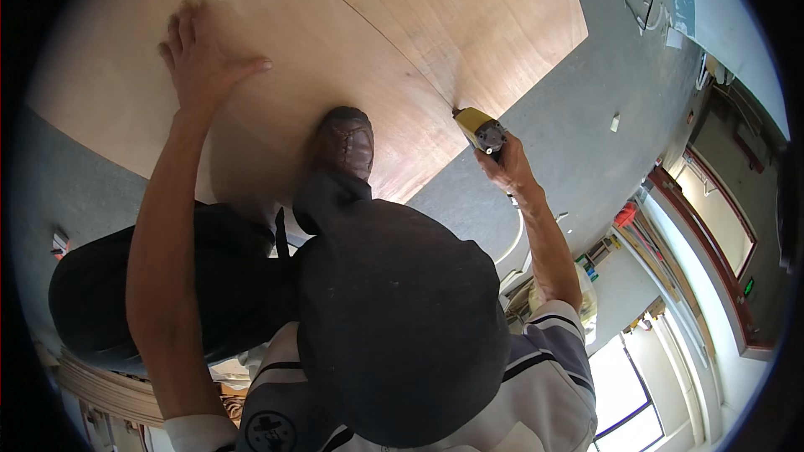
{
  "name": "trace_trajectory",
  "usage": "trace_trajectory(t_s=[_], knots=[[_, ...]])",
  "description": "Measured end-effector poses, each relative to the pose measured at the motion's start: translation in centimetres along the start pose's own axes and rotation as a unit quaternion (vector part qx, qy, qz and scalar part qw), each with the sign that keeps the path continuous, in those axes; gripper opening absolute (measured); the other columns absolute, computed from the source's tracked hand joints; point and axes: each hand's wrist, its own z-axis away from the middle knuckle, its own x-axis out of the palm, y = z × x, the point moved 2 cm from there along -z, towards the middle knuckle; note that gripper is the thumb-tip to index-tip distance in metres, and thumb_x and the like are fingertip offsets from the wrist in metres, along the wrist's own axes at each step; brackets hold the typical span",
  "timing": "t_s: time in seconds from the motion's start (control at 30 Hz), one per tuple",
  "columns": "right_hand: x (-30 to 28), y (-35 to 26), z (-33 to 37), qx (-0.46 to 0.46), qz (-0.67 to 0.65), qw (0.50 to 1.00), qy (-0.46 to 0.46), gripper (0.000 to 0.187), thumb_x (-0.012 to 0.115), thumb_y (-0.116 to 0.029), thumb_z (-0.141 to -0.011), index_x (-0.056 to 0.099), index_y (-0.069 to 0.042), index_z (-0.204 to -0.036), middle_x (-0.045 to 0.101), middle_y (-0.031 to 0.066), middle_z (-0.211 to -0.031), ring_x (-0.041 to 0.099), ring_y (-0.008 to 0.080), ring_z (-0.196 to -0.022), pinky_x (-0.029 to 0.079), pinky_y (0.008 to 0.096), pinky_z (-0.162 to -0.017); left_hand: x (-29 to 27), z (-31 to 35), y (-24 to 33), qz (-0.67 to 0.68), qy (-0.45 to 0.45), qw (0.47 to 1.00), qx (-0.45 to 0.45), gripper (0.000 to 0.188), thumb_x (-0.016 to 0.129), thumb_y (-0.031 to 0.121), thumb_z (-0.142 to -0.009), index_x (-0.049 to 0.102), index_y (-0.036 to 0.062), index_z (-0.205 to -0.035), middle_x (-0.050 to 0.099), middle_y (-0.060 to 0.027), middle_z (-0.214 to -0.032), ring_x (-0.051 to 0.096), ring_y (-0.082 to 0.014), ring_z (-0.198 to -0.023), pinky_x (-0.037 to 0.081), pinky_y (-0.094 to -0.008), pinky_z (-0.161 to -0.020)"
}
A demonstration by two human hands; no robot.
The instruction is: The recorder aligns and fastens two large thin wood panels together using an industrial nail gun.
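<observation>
My left hand (201,63) lies flat on a large plywood sheet (285,42), fingers spread and holding nothing. My right hand (509,169) is wrapped round the grip of a yellow and black air nail gun (477,124). The gun's nose is on or just over the seam between that sheet and a second plywood sheet (494,25), near their right edge; I cannot tell whether it touches. A pale hose (519,238) runs down below the right hand.
My brown shoe (347,144) rests on the near sheet, and my dark-clad knee (398,318) fills the lower middle. Grey floor (578,134) borders the plywood, with a small white object (615,122) on it. Stacked boards (109,389) stand at the lower left.
</observation>
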Motion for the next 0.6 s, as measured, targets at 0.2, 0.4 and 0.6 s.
trace_trajectory(t_s=[0.2,0.4,0.6], knots=[[0.3,-0.7,-0.6,0.006,0.005,1.0,0.0,0.026,0.063,-0.009,-0.077,0.059,0.004,-0.1,0.063,0.0166,-0.075,0.061,0.0267,-0.065,0.049,0.0366,-0.062,0.1,0.0,0.2,-0.004,0.026,1.0,0.011,0.13,0.084,0.065,-0.043,0.032,0.0047,-0.146,0.031,-0.0181,-0.152,0.024,-0.0379,-0.142,0.024,-0.0606,-0.108],[0.3,-1.6,-1.0,0.02,0.033,0.999,-0.011,0.028,0.063,-0.009,-0.077,0.06,0.004,-0.101,0.064,0.017,-0.077,0.061,0.0265,-0.067,0.049,0.0375,-0.065,-0.4,0.1,0.5,-0.001,0.002,1.0,0.002,0.131,0.083,0.065,-0.047,0.027,0.0064,-0.149,0.026,-0.0181,-0.154,0.02,-0.0388,-0.144,0.02,-0.0591,-0.112],[0.3,-2.9,-1.5,0.021,0.038,0.999,-0.019,0.029,0.062,-0.009,-0.077,0.059,0.005,-0.102,0.065,0.0169,-0.078,0.061,0.025,-0.068,0.049,0.0361,-0.065,0.1,0.1,-0.1,0.013,0.016,1.0,0.001,0.127,0.086,0.06,-0.046,0.03,0.006,-0.147,0.028,-0.0175,-0.153,0.022,-0.039,-0.142,0.021,-0.0619,-0.11]])
